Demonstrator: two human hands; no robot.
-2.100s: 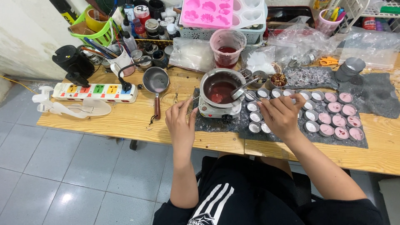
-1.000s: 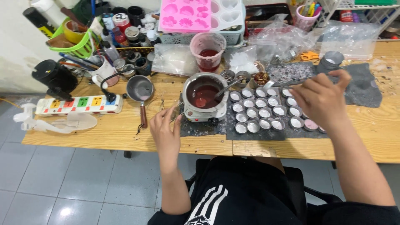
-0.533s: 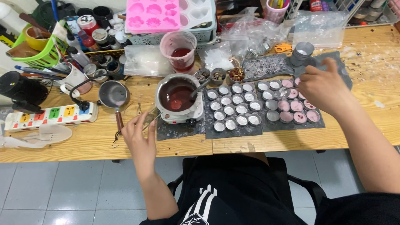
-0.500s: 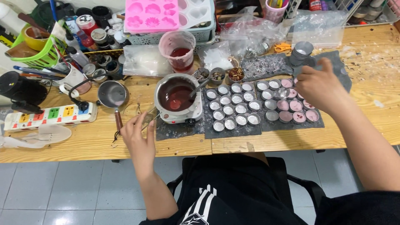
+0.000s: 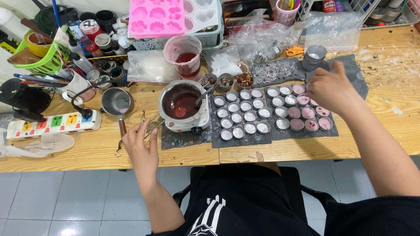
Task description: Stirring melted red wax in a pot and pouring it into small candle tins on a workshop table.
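Note:
My left hand [image 5: 141, 146] lies on the wooden table [image 5: 87, 150] with its fingers apart, its tips beside a thin metal tool [image 5: 153, 126] and a small electric melting pot [image 5: 183, 106] of dark red wax with a spoon in it. My right hand [image 5: 330, 89] hovers with curled fingers over the far end of a dark mat of small round tins, several filled with pink wax [image 5: 306, 119]. A stack of metal tins [image 5: 315, 57] stands just beyond its fingertips. Whether it holds anything is hidden. Empty tins [image 5: 240, 117] fill the middle mat.
A small saucepan [image 5: 116, 101], a power strip [image 5: 52, 124] and a green basket [image 5: 41, 59] stand at the left. Behind the pot are a pink cup of red wax [image 5: 183, 54], a pink silicone mould [image 5: 159, 17], plastic bags and orange scissors [image 5: 295, 51].
My right hand has moved from the empty tins rightward and back over the pink-filled tins toward the tin stack. My left hand has stayed on the table beside the pot.

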